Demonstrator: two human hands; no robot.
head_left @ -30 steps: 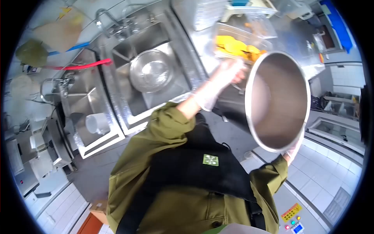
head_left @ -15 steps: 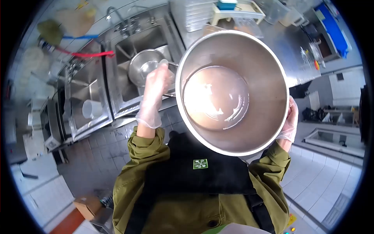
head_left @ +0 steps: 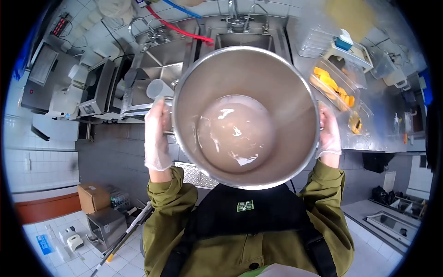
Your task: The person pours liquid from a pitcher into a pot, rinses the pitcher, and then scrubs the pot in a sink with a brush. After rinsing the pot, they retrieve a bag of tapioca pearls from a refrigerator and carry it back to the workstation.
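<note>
A large, deep stainless-steel pot is held up in front of my chest, its mouth facing me. A shallow layer of cloudy, shiny liquid covers its bottom. At the pot's left side, my left hand, in a clear plastic glove, is closed round the loop handle. My right hand, gloved the same way, grips the opposite side; its fingers are partly hidden by the rim.
Beyond the pot are a left sink with a white plastic container, and a middle sink partly hidden. A steel counter at right bears a clear tray of yellow-orange pieces. A cardboard box stands lower left.
My left hand has come down from beside the rim and closed on the pot's handle. My view has turned left, and the pot has shifted left in it. The liquid has moved.
</note>
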